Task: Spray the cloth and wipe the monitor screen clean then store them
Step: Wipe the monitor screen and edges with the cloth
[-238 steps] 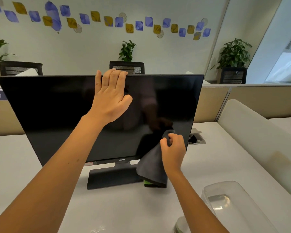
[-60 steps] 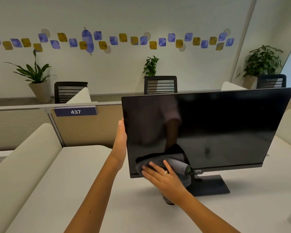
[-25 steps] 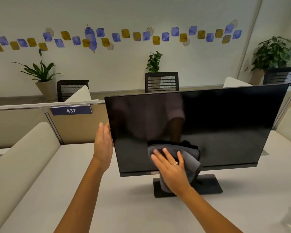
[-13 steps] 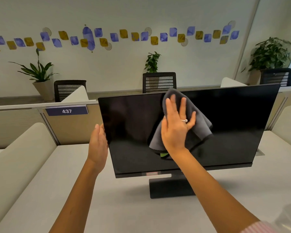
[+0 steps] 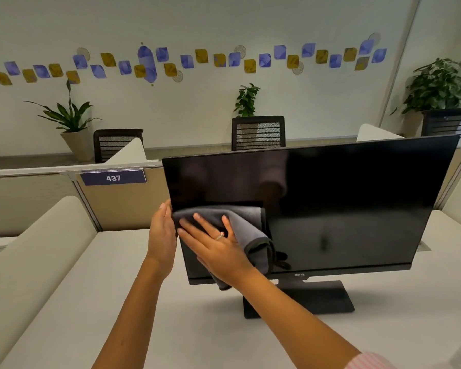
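Cloth (image 5: 246, 230) under R hand (image 5: 218, 251), on screen (image 5: 343, 203)

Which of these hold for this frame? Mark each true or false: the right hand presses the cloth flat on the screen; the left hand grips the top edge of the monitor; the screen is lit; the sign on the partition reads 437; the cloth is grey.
1. The right hand presses the cloth flat on the screen. True.
2. The left hand grips the top edge of the monitor. False: it rests against the monitor's left edge, lower down.
3. The screen is lit. False: it is dark and shows only reflections.
4. The sign on the partition reads 437. True.
5. The cloth is grey. True.
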A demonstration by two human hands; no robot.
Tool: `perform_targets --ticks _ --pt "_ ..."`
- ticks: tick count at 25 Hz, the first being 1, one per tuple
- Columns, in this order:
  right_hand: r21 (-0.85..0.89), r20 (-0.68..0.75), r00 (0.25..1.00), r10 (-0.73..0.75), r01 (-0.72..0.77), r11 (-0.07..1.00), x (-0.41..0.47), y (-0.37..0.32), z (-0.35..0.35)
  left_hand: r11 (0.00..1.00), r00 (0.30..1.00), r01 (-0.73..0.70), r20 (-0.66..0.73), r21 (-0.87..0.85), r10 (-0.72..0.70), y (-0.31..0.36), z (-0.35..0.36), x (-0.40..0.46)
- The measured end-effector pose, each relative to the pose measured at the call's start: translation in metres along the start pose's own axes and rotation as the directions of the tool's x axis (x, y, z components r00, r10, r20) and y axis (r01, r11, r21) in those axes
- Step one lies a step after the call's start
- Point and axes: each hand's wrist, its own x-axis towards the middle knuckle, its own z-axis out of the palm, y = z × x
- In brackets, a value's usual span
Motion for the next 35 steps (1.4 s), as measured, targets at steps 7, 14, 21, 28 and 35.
perform_targets --ticks 7,14,21,28,35 --pt "-0.092 0.184 0.983 -0.002 0.02 0.996 -0.105 0.038 0.002 0.993 0.983 -0.021 -0.177 0.115 0.041 -0.02 0.021 -0.004" --pt "-0.291 0.016 0.971 0.238 -0.224 0.93 -0.143 0.12 -0.047 0.999 0.968 -0.025 -0.248 0.023 0.03 -0.021 0.033 -0.002" --pt "-0.066 -0.322 0.85 0.417 -0.459 0.886 -0.055 0.147 -0.089 0.998 0.961 -0.039 -0.271 0.051 0.051 -0.022 0.033 -0.003" --pt "-0.16 -0.084 0.995 0.046 -0.059 0.985 -0.054 0.101 -0.056 0.997 0.952 -0.025 -0.304 0.073 0.046 -0.025 0.037 -0.005" --pt "-0.184 0.258 0.962 -0.091 0.141 0.973 -0.165 0.117 -0.043 0.997 0.955 0.053 -0.294 0.05 -0.036 -0.033 0.03 -0.003"
